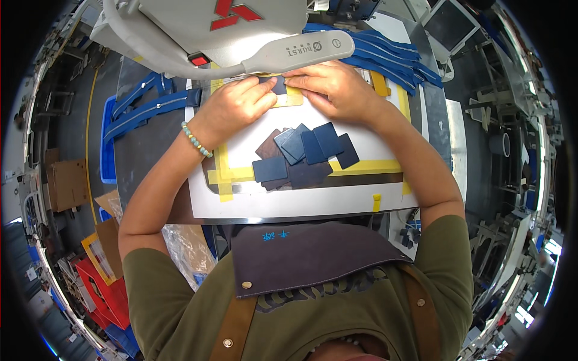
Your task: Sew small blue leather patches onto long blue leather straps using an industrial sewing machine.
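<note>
Left hand (239,103) and right hand (337,90), slightly apart, are steadying one patch (280,88), grip unclear, while loose patches (313,147) are apparently waiting.

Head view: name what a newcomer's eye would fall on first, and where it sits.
Probably the pile of flat, round-cornered dark blue and brown pieces on the white, yellow-taped surface, mid-picture. Above it, the left hand and right hand are close together at a small dark flat piece, below the pale grey machine head. Blue fabric strips with zips stand out, bunched at upper right.
</note>
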`<state>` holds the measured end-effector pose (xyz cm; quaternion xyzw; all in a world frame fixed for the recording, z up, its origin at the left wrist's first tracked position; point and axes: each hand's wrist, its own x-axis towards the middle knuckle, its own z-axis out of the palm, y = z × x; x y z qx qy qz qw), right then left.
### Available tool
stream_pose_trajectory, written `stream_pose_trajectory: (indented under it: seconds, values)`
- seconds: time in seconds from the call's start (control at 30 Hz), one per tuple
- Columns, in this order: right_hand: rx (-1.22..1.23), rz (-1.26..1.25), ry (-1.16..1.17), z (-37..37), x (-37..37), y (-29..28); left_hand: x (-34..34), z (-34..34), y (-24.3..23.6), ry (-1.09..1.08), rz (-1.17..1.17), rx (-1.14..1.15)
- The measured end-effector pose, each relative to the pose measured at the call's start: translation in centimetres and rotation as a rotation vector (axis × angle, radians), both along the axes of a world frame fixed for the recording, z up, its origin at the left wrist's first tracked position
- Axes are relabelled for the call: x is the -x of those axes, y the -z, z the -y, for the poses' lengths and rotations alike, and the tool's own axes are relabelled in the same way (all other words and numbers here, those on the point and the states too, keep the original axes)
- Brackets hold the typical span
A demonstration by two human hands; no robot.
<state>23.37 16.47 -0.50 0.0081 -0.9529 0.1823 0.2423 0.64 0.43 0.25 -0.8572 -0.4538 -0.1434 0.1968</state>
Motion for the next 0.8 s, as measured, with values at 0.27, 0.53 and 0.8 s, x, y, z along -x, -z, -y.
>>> stream_pose_trajectory:
  seconds: [0.27, 0.53, 0.8]
  values:
    - [-0.065, -0.014, -0.049, -0.3, -0.1, 0.1, 0.4, -0.7, -0.2, 0.050, -0.080, 0.008]
    - [-0.059, -0.054, -0.063, -0.5, -0.1, 0.5, -0.4, -1.5, -1.4, 0.071, -0.119, 0.054]
    - [-0.142, 0.009, -0.056, 0.0, 0.2, 0.4, -0.6, -1.5, -1.4, 0.053, -0.134, 0.112]
